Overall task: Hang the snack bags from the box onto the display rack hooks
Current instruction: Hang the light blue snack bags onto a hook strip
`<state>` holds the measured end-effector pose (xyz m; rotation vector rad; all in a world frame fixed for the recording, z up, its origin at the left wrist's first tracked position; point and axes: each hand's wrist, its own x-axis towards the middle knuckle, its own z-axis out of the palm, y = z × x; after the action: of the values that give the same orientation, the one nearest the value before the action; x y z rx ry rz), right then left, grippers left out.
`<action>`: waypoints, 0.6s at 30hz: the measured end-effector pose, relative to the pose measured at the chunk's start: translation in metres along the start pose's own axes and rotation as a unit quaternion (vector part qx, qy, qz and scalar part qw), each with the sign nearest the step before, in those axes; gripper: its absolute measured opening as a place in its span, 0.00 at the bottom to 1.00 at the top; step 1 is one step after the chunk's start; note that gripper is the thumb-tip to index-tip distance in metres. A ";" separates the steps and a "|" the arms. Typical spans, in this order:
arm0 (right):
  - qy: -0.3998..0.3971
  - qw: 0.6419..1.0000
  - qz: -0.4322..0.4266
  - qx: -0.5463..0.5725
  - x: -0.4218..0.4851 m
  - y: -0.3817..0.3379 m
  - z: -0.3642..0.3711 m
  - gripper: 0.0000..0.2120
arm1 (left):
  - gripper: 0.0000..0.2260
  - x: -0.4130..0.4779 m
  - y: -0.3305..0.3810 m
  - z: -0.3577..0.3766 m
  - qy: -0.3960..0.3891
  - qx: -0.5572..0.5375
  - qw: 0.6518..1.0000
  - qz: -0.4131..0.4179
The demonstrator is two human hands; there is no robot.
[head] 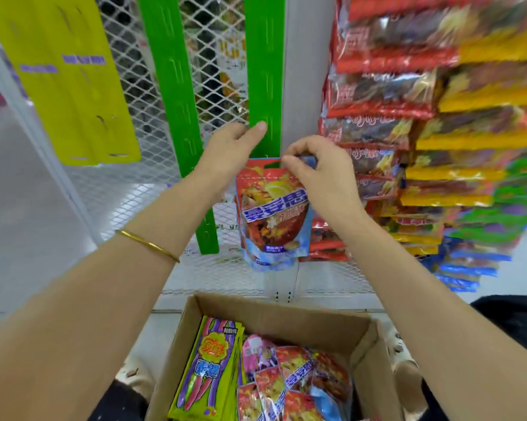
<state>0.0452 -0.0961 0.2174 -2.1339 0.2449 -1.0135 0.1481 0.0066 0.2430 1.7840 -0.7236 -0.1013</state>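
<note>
Snack bag (274, 214), pinched at top header by right hand (313, 168), just below lower end of green strip (263, 71) gripped by left hand (233, 147). Likely light, soft, slippery film; best taken at stiffer header beside hang hole.

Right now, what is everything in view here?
green strips: two, green, hanging on the mesh rack.
yellow strips: a few overlapping, yellow, upper left.
mesh rack: one, white, behind the strips.
held snack bag: one, red and blue, below the right green strip.
hung bags: many, red, yellow, green, blue, stacked at right.
cardboard box: one, brown, bottom centre.
boxed packs: several, red-blue, pink, yellow-green, inside the box.
bracelet: one, gold, left wrist.
left hand: pinches the right green strip's lower end.
right hand: pinches the held bag's top.
</note>
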 end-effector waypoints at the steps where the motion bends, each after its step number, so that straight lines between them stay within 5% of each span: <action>1: 0.015 1.000 -0.004 -0.006 0.004 -0.003 0.003 0.02 | 0.15 0.000 0.002 0.000 -0.004 -0.006 1.000 -0.010; 7: 0.042 0.998 -0.009 -0.045 0.012 -0.012 0.014 0.02 | 0.15 -0.004 0.005 -0.003 -0.026 0.007 0.999 -0.027; 18: -0.023 0.998 0.041 -0.048 -0.006 0.011 0.023 0.03 | 0.19 -0.008 -0.007 -0.005 -0.020 0.018 1.000 -0.009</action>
<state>0.0596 -0.0885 0.1974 -2.2110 0.3612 -0.9217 0.1469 0.0164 0.2363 1.8266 -0.7425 -0.1376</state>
